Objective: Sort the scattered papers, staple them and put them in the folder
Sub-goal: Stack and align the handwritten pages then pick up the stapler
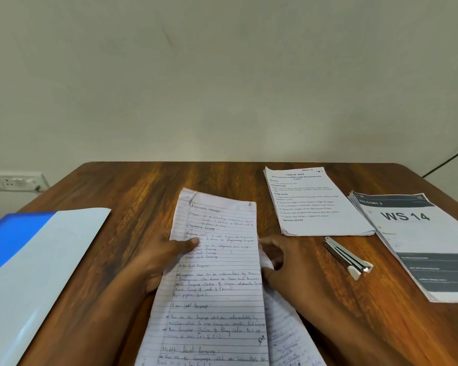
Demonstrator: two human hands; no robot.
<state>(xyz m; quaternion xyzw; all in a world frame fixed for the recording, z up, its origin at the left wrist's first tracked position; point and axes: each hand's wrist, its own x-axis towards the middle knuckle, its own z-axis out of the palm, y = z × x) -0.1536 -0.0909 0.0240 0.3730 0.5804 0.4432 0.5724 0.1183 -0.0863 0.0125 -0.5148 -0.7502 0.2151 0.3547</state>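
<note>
A stack of lined handwritten papers (217, 281) lies lengthwise in the middle of the wooden table (132, 186). My left hand (161, 257) grips its left edge, thumb on top of the first page. My right hand (283, 268) is at the right edge, its curled fingers pinching a sheet that sticks out from under the top page. A silver stapler (348, 257) lies on the table to the right of my right hand. The blue and pale folder (35, 262) lies at the left, apart from both hands.
A printed task sheet (310, 202) lies at the back right. A stack of printed sheets marked WS 14 (421, 241) lies at the far right edge. A wall with a socket strip (16, 180) stands behind the table.
</note>
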